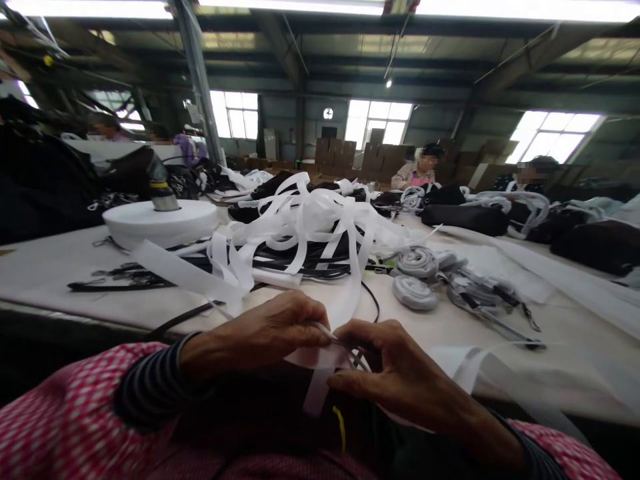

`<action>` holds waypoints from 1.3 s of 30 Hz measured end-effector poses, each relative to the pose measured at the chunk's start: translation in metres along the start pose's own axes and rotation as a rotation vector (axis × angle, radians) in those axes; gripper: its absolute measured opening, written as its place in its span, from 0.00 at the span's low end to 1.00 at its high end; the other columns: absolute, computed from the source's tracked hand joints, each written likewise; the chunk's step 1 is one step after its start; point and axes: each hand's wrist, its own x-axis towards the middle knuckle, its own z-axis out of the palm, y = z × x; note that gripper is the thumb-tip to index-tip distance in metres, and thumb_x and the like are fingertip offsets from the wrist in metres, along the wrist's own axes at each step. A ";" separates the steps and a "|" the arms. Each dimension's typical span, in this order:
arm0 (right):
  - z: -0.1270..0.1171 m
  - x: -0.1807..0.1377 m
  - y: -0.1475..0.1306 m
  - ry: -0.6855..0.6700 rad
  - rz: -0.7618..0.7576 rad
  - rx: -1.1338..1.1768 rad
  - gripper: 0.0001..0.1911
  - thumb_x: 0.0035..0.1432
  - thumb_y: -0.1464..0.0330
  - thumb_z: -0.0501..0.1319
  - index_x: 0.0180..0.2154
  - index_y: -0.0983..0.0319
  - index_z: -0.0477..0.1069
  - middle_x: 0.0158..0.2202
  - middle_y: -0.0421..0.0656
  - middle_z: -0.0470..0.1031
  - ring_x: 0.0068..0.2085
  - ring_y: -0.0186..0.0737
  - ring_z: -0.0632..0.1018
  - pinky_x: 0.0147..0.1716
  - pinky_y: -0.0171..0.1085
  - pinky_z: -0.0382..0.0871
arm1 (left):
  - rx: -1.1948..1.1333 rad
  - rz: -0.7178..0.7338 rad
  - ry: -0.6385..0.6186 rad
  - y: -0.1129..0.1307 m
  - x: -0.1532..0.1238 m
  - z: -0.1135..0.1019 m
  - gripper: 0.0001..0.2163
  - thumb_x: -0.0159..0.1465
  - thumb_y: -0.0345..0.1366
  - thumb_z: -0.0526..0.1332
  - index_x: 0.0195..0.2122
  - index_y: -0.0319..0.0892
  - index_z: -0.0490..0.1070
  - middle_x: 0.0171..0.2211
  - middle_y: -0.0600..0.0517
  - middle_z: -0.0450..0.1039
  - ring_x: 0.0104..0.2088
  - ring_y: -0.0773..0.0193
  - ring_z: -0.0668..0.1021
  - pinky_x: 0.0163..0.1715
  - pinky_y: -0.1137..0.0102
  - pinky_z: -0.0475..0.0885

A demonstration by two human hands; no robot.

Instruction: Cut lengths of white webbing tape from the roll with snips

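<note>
Both hands meet close to my body, just below the table's front edge. My left hand [265, 333] is closed, pinching a white fabric strip [320, 380] that hangs down between the hands. My right hand [385, 367] is closed too, gripping the same white strip together with a thin dark cord [373, 300] that runs up onto the table. A small yellow thread [341, 427] shows below the strip. The strip leads up into a loose tangle of white tape [300, 220] lying over black straps on the table.
A big roll of white tape [160, 223] stands at the left on the pale table [50, 267]. Grey rolled straps [415, 290] lie at the right. Dark bags [465, 217] sit further back. Other people sit working at the far side.
</note>
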 end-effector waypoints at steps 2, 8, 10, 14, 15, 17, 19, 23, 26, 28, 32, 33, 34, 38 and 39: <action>0.000 0.003 0.000 0.040 0.003 -0.046 0.04 0.61 0.69 0.66 0.36 0.62 0.80 0.26 0.35 0.73 0.28 0.30 0.69 0.28 0.33 0.56 | -0.030 -0.010 -0.035 -0.001 0.005 -0.001 0.10 0.66 0.41 0.63 0.32 0.41 0.78 0.26 0.55 0.74 0.28 0.64 0.73 0.28 0.71 0.63; -0.006 0.017 0.013 -0.071 0.061 0.245 0.09 0.60 0.67 0.65 0.31 0.66 0.79 0.26 0.37 0.71 0.30 0.30 0.68 0.29 0.31 0.57 | 0.011 0.044 -0.072 -0.010 0.007 -0.009 0.12 0.69 0.46 0.63 0.39 0.43 0.79 0.32 0.56 0.74 0.33 0.64 0.74 0.32 0.72 0.65; -0.009 0.020 0.019 -0.121 0.068 0.340 0.12 0.59 0.64 0.67 0.29 0.67 0.79 0.25 0.37 0.69 0.29 0.30 0.65 0.29 0.32 0.56 | 0.116 0.070 -0.020 -0.013 0.002 -0.012 0.12 0.69 0.48 0.63 0.43 0.46 0.78 0.37 0.56 0.76 0.38 0.62 0.76 0.38 0.72 0.66; -0.014 0.022 0.024 -0.144 0.069 0.393 0.12 0.59 0.65 0.67 0.30 0.68 0.79 0.26 0.39 0.70 0.30 0.31 0.66 0.31 0.32 0.57 | 0.196 0.125 0.109 -0.018 -0.010 -0.013 0.20 0.66 0.51 0.68 0.56 0.52 0.73 0.53 0.54 0.76 0.51 0.56 0.76 0.52 0.68 0.66; -0.016 0.022 0.023 -0.138 0.065 0.379 0.11 0.60 0.65 0.67 0.31 0.68 0.79 0.26 0.39 0.70 0.30 0.32 0.66 0.31 0.32 0.57 | 0.214 0.141 0.134 -0.020 -0.011 -0.013 0.21 0.65 0.51 0.68 0.56 0.52 0.72 0.54 0.54 0.76 0.52 0.55 0.76 0.53 0.67 0.66; -0.019 0.021 0.019 -0.118 0.059 0.322 0.11 0.61 0.65 0.66 0.31 0.67 0.79 0.27 0.39 0.71 0.31 0.32 0.68 0.32 0.32 0.58 | 0.264 0.156 0.157 -0.024 -0.011 -0.012 0.17 0.65 0.50 0.68 0.52 0.51 0.74 0.50 0.54 0.77 0.49 0.56 0.77 0.52 0.67 0.66; -0.022 0.021 0.014 -0.101 0.061 0.253 0.12 0.63 0.65 0.65 0.32 0.67 0.80 0.27 0.39 0.72 0.31 0.32 0.68 0.31 0.32 0.58 | 0.307 0.150 0.155 -0.028 -0.007 -0.010 0.14 0.66 0.51 0.67 0.48 0.51 0.76 0.47 0.53 0.78 0.47 0.56 0.78 0.50 0.66 0.66; -0.023 0.022 0.008 -0.108 0.045 0.171 0.11 0.64 0.67 0.64 0.30 0.66 0.79 0.26 0.38 0.73 0.29 0.31 0.68 0.30 0.32 0.57 | 0.342 0.166 0.161 -0.032 0.002 -0.007 0.10 0.68 0.49 0.66 0.43 0.49 0.77 0.45 0.52 0.79 0.46 0.56 0.78 0.48 0.65 0.66; -0.019 0.022 0.012 -0.123 0.029 0.237 0.10 0.64 0.68 0.64 0.31 0.67 0.78 0.27 0.39 0.73 0.31 0.32 0.69 0.31 0.32 0.59 | 0.261 0.224 0.166 -0.030 0.004 -0.006 0.10 0.69 0.46 0.66 0.35 0.47 0.77 0.47 0.52 0.78 0.46 0.58 0.78 0.50 0.67 0.65; -0.016 0.024 0.015 -0.149 0.019 0.316 0.10 0.63 0.67 0.64 0.31 0.67 0.77 0.27 0.38 0.71 0.31 0.31 0.68 0.32 0.32 0.59 | 0.150 0.226 0.193 -0.028 0.003 -0.006 0.10 0.67 0.46 0.67 0.33 0.46 0.78 0.45 0.53 0.79 0.45 0.59 0.78 0.49 0.68 0.66; -0.014 0.027 0.018 -0.214 -0.004 0.396 0.14 0.65 0.63 0.64 0.30 0.67 0.74 0.27 0.38 0.69 0.30 0.31 0.65 0.31 0.32 0.57 | 0.046 0.097 0.224 -0.029 0.001 -0.006 0.12 0.62 0.47 0.70 0.29 0.45 0.77 0.31 0.55 0.77 0.35 0.60 0.76 0.39 0.68 0.66; -0.014 0.028 0.019 -0.218 -0.017 0.392 0.16 0.66 0.62 0.64 0.30 0.67 0.73 0.27 0.38 0.67 0.30 0.31 0.65 0.31 0.33 0.57 | 0.056 0.067 0.231 -0.030 0.001 -0.005 0.12 0.61 0.47 0.70 0.30 0.45 0.77 0.30 0.55 0.76 0.35 0.60 0.75 0.37 0.68 0.65; -0.014 0.029 0.019 -0.219 -0.032 0.382 0.17 0.66 0.60 0.65 0.30 0.66 0.73 0.26 0.37 0.66 0.30 0.31 0.64 0.31 0.33 0.56 | 0.078 0.046 0.248 -0.031 0.001 -0.004 0.12 0.61 0.48 0.70 0.30 0.45 0.77 0.30 0.55 0.76 0.35 0.60 0.75 0.37 0.68 0.64; -0.016 0.032 0.021 -0.239 -0.057 0.347 0.22 0.67 0.55 0.64 0.30 0.67 0.73 0.26 0.37 0.65 0.30 0.31 0.63 0.31 0.33 0.56 | 0.247 0.075 0.298 -0.034 0.002 0.004 0.10 0.63 0.42 0.66 0.29 0.44 0.73 0.29 0.55 0.74 0.33 0.61 0.74 0.36 0.67 0.62; -0.016 0.033 0.022 -0.243 -0.055 0.340 0.22 0.67 0.55 0.64 0.30 0.67 0.73 0.26 0.37 0.66 0.30 0.31 0.64 0.31 0.33 0.56 | 0.290 0.089 0.314 -0.035 0.002 0.005 0.09 0.64 0.41 0.66 0.29 0.44 0.71 0.28 0.56 0.74 0.32 0.62 0.73 0.35 0.67 0.62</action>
